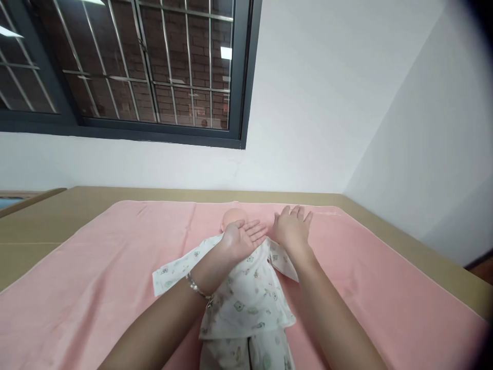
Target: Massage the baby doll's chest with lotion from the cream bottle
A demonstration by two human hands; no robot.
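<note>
A baby doll [234,217] lies on its back on a pink sheet [127,241], its head toward the wall. It wears a white long-sleeved top [250,303] with a small print and matching trousers [227,354]. My left hand [242,239], palm up and fingers stretched out, is over the doll's neck and upper chest, hiding part of its head. Whether it touches the doll, I cannot tell. My right hand [293,225], back upward and fingers spread, is to the right of the doll's head, above the sleeve. Neither hand holds anything. A bracelet [197,288] circles my left wrist.
Beneath the sheet is a tan padded surface [42,226] with a raised edge at the far left. A white wall [300,128] stands directly behind it. Above, a dark-framed window [162,131] has metal bars.
</note>
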